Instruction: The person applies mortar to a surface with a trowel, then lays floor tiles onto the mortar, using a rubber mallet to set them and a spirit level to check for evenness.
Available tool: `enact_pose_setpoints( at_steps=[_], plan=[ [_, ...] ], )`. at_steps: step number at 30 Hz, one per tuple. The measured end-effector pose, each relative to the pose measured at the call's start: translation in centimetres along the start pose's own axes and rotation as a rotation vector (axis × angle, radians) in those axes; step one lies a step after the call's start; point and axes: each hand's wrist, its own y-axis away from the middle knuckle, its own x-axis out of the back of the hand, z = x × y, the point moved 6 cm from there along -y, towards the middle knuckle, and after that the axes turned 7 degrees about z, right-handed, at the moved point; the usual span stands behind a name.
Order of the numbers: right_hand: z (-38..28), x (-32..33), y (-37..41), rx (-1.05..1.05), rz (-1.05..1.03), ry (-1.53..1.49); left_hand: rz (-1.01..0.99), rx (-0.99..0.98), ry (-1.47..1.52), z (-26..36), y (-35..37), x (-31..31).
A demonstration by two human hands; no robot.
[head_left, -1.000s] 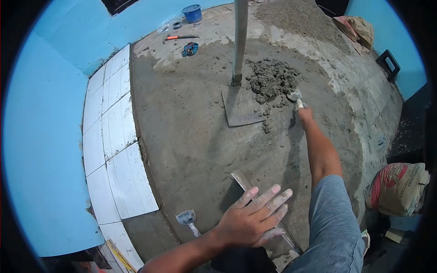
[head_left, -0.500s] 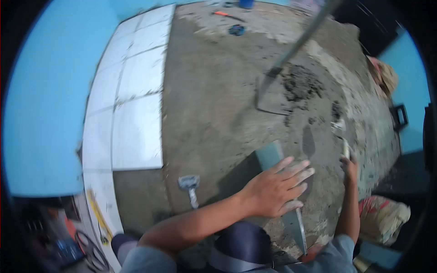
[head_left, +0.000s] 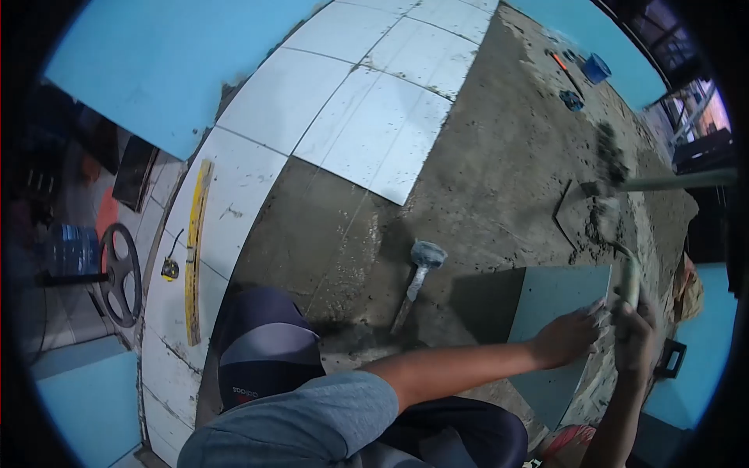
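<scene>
My right hand [head_left: 636, 331] is wrapped around the pale handle of a trowel [head_left: 630, 277]. The trowel's blade lies by the wet mortar [head_left: 612, 152], close to the hoe [head_left: 675, 182]. A pale floor tile [head_left: 558, 292] stands tilted in front of me. My left hand [head_left: 573, 335] has its fingers closed at the tile's right edge, just beside my right hand. A cement-smeared mallet [head_left: 427, 253] lies on the grey floor bed, left of the tile.
White tiles [head_left: 374, 117] are laid along the blue wall [head_left: 172, 70]. On them rest a yellow level [head_left: 198, 249] and a tape measure [head_left: 169, 268]. A blue bucket [head_left: 596, 68] and an orange-handled tool [head_left: 558, 61] are at the far right. A steering wheel [head_left: 121, 273] stands at left.
The view has swung so the laid tiles slant to the right. My left hand, spread on the tile before, now has closed fingers at its edge. The trowel is nearer the hoe's mortar.
</scene>
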Motion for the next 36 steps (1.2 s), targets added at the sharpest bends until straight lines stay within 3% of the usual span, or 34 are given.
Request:
enact_pose_setpoints(
  at_steps=[2,10,13,16,19,22,23,26,29,32,36],
  plan=[
    [-1.7,-8.2,-0.3,0.022,-0.098,0.014,-0.007,0.095,0.076,0.5,0.8,0.8],
    [3.7,-30.9,-2.9,-0.138,-0.514,0.311,-0.062,0.035,0.153,1.0,3.8,4.0],
    [5.4,-38.4,-1.9,-0.082,-0.618,0.278,-0.069,0.037,0.182,0.9,5.1,4.7],
    [9.6,-44.8,-3.0,0.061,-0.693,0.351,-0.076,0.056,0.197,0.5,6.6,5.6],
    [9.7,-49.9,-2.8,0.533,-0.58,0.687,-0.093,0.073,0.214,0.2,8.3,6.2],
    [8.4,-53.1,-0.3,0.722,-0.435,0.884,-0.105,0.088,0.218,-0.2,9.3,7.5],
    [9.2,-53.6,-0.2,0.906,-0.336,0.902,-0.106,0.09,0.22,-0.2,9.5,8.0],
    [8.8,-53.6,0.8,1.095,-0.288,1.014,-0.097,0.1,0.228,-0.3,9.9,9.0],
    [8.6,-52.6,0.8,1.196,-0.255,0.965,-0.099,0.098,0.235,-0.4,10.1,9.5],
    [8.3,-52.3,0.0,1.135,-0.197,0.922,-0.097,0.092,0.243,-0.6,10.3,9.1],
    [8.8,-53.5,0.0,1.15,-0.339,0.961,-0.101,0.099,0.243,-0.7,10.3,9.1]
  ],
)
